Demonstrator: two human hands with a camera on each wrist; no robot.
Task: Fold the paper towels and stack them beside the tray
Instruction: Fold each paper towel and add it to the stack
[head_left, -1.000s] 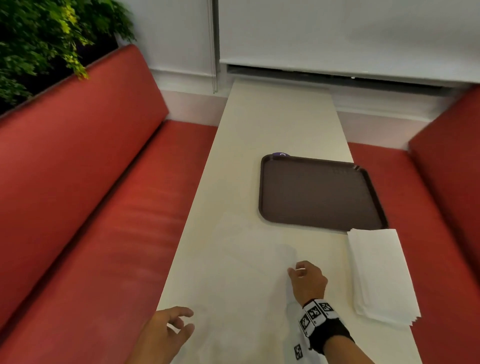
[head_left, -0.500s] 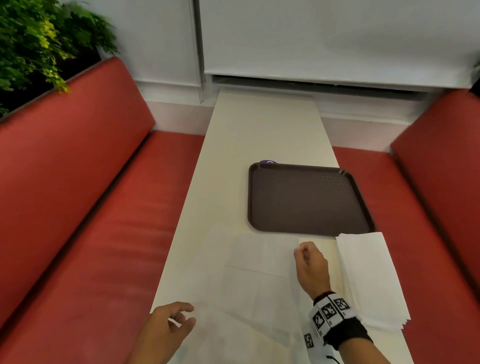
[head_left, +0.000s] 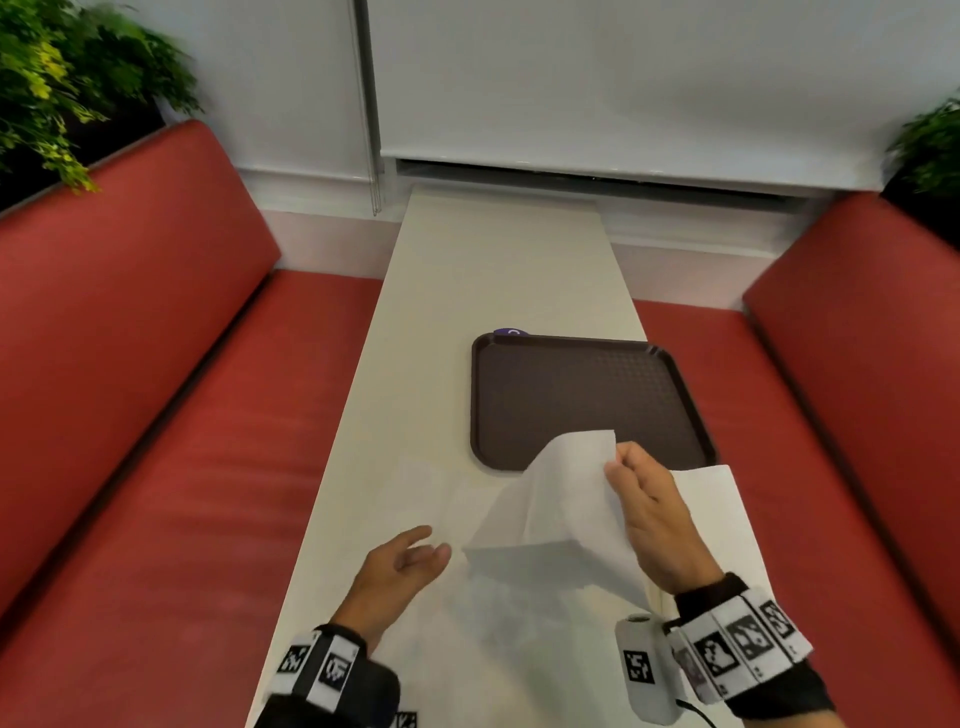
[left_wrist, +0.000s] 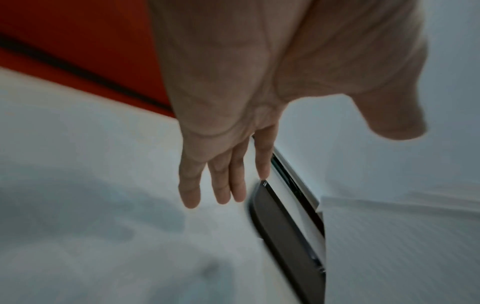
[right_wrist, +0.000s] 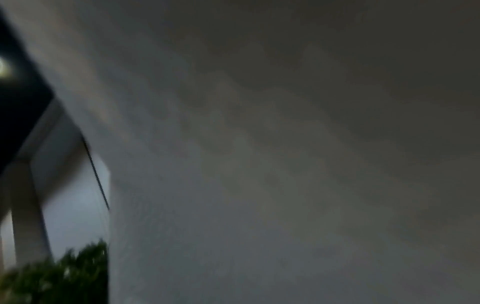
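Pinching a paper towel (head_left: 561, 499) in my right hand (head_left: 652, 519), I lift it near the tray (head_left: 582, 395); my left hand (head_left: 400, 566) hovers spread; the right wrist view shows only blurred white.

Right hand (head_left: 652, 512) raised, fingertips pinching a thin white paper towel (head_left: 563, 499). Left hand (head_left: 397, 571) hovers low, fingers loosely extended, holding nothing.

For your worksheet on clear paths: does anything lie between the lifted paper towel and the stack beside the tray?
Nothing visible does. The right hand pinches the paper towel right next to the stack, near the tray.
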